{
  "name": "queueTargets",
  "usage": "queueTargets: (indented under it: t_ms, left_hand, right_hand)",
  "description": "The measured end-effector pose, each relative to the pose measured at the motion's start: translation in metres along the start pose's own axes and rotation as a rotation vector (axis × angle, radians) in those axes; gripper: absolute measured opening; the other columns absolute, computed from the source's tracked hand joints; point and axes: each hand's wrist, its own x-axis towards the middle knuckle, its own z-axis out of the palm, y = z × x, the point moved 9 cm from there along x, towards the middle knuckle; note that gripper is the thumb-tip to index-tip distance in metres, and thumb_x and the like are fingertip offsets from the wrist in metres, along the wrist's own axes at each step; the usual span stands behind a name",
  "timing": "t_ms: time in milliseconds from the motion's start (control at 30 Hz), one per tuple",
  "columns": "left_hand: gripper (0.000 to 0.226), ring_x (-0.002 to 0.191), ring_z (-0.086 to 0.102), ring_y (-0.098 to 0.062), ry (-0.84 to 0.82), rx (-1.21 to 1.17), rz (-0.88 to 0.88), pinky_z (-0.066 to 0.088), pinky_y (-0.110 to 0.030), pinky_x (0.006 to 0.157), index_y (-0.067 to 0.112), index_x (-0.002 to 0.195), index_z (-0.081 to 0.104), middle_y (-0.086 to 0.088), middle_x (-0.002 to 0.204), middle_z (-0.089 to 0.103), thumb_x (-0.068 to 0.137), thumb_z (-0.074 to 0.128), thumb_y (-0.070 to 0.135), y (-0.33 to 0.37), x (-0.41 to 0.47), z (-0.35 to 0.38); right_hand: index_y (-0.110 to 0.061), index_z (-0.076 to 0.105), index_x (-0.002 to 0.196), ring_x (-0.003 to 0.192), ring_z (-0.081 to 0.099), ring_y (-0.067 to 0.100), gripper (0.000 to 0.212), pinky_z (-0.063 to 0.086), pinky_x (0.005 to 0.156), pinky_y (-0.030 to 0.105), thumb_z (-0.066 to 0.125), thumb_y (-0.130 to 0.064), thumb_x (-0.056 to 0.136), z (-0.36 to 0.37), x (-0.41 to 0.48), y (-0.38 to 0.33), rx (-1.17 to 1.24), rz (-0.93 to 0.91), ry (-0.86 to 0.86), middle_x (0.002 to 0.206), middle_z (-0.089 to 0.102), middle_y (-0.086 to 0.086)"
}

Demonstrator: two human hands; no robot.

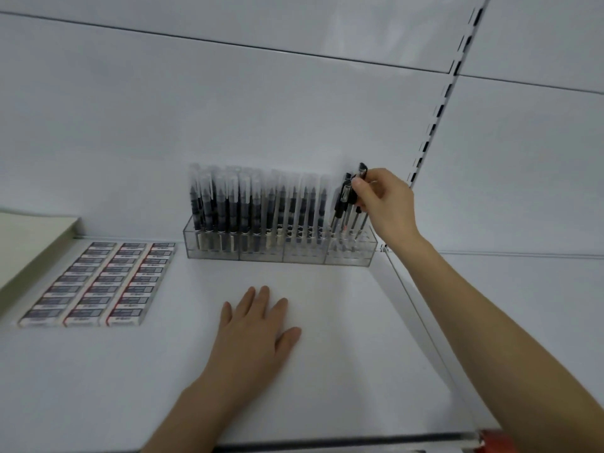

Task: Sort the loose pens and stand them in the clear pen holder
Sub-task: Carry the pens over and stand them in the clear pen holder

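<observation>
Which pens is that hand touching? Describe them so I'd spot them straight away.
Find the clear pen holder standing against the back wall of the white shelf. Go to its rightmost compartment, where the right hand pinches the black-capped pens. They lean and have dark clips, unlike the upright clear-capped pens filling the other compartments.

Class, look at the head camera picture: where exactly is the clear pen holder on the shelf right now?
The clear pen holder stands at the back of the shelf against the rear wall, right of the boxed erasers, with the right hand at its right-end compartment.
</observation>
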Motion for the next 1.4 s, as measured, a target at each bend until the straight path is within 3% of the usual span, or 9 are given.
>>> queueTargets:
  t_ms: [100, 200, 433, 567, 700, 967, 1267, 1333, 1400]
  left_hand:
    - [0.103, 0.145, -0.003, -0.02, 0.004, 0.01, 0.0, 0.003, -0.043, 0.115, 0.031, 0.145, 0.014, -0.001, 0.157, 0.001, 0.053, -0.02, 0.06, 0.0, 0.001, 0.0]
    - [0.101, 0.145, -0.002, -0.02, -0.003, 0.016, 0.0, 0.003, -0.044, 0.115, 0.031, 0.145, 0.014, -0.001, 0.157, 0.001, 0.055, -0.02, 0.061, 0.001, 0.001, 0.0]
    - [0.055, 0.145, -0.005, -0.022, -0.029, 0.018, 0.0, 0.0, -0.044, 0.115, 0.027, 0.146, 0.014, -0.003, 0.157, 0.0, 0.096, 0.015, 0.05, 0.001, -0.002, -0.002]
    - [0.053, 0.145, -0.004, -0.021, -0.038, -0.009, 0.017, 0.0, -0.045, 0.116, 0.024, 0.145, 0.016, -0.003, 0.157, 0.0, 0.097, 0.02, 0.046, 0.002, -0.004, -0.005]
    - [0.053, 0.145, -0.005, -0.022, -0.053, -0.024, 0.052, 0.001, -0.046, 0.116, 0.023, 0.146, 0.014, -0.003, 0.157, -0.001, 0.098, 0.017, 0.045, 0.004, -0.008, -0.007]
    - [0.056, 0.144, -0.002, -0.023, -0.063, -0.036, 0.179, 0.007, -0.045, 0.115, 0.023, 0.145, 0.012, -0.005, 0.157, 0.0, 0.095, 0.018, 0.049, 0.023, -0.018, -0.012]
    - [0.058, 0.144, -0.002, -0.016, -0.011, -0.139, 0.47, 0.0, -0.034, 0.116, 0.025, 0.147, 0.008, 0.001, 0.157, 0.001, 0.096, 0.023, 0.048, 0.15, -0.052, -0.009]
    - [0.055, 0.144, 0.011, -0.021, -0.014, -0.124, 0.508, 0.01, -0.038, 0.116, 0.021, 0.146, 0.019, -0.005, 0.155, 0.013, 0.097, 0.028, 0.045, 0.187, -0.063, -0.001]
    - [0.051, 0.123, 0.05, -0.035, 0.045, -0.111, 0.603, 0.039, -0.051, 0.099, 0.01, 0.127, 0.052, -0.019, 0.133, 0.051, 0.09, 0.042, 0.043, 0.234, -0.077, 0.003]
  right_hand:
    - [-0.014, 0.055, 0.084, 0.076, 0.066, 0.026, 0.013, 0.053, 0.072, 0.041, 0.056, -0.025, 0.091, 0.014, -0.002, 0.015, -0.087, 0.033, -0.072, 0.079, 0.063, 0.009]
    - [-0.014, 0.053, 0.083, 0.056, 0.062, 0.0, 0.014, 0.047, 0.055, 0.021, 0.054, -0.024, 0.092, 0.015, -0.003, 0.023, -0.099, 0.057, -0.066, 0.073, 0.06, 0.003]
    - [-0.022, 0.05, 0.072, 0.065, 0.064, 0.013, 0.02, 0.047, 0.06, 0.026, 0.056, -0.026, 0.091, 0.011, -0.004, 0.027, -0.128, 0.089, -0.033, 0.07, 0.061, -0.003]
    - [-0.007, 0.064, 0.1, 0.084, 0.061, 0.016, 0.024, 0.043, 0.075, 0.021, 0.057, -0.028, 0.09, 0.008, -0.016, 0.035, -0.234, 0.131, -0.054, 0.087, 0.064, 0.001]
    - [-0.006, 0.063, 0.109, 0.096, 0.058, 0.011, 0.027, 0.036, 0.067, 0.001, 0.055, -0.026, 0.092, -0.005, -0.047, 0.044, -0.363, 0.135, -0.119, 0.105, 0.067, 0.004]
    - [-0.013, 0.054, 0.126, 0.125, 0.047, 0.021, 0.038, 0.029, 0.1, 0.023, 0.051, -0.03, 0.093, -0.096, -0.117, 0.083, -0.733, 0.383, -0.207, 0.134, 0.053, 0.003]
    - [-0.008, 0.055, 0.125, 0.125, 0.045, 0.024, 0.036, 0.028, 0.1, 0.024, 0.053, -0.025, 0.093, -0.226, -0.181, 0.091, -0.811, 0.488, -0.057, 0.133, 0.054, 0.009]
    - [-0.009, 0.054, 0.126, 0.126, 0.044, 0.022, 0.037, 0.028, 0.1, 0.025, 0.052, -0.025, 0.093, -0.262, -0.196, 0.092, -0.813, 0.496, -0.03, 0.134, 0.052, 0.007]
    - [-0.01, 0.053, 0.127, 0.126, 0.044, 0.021, 0.037, 0.028, 0.099, 0.025, 0.051, -0.027, 0.093, -0.302, -0.213, 0.096, -0.823, 0.51, -0.006, 0.135, 0.052, 0.006]
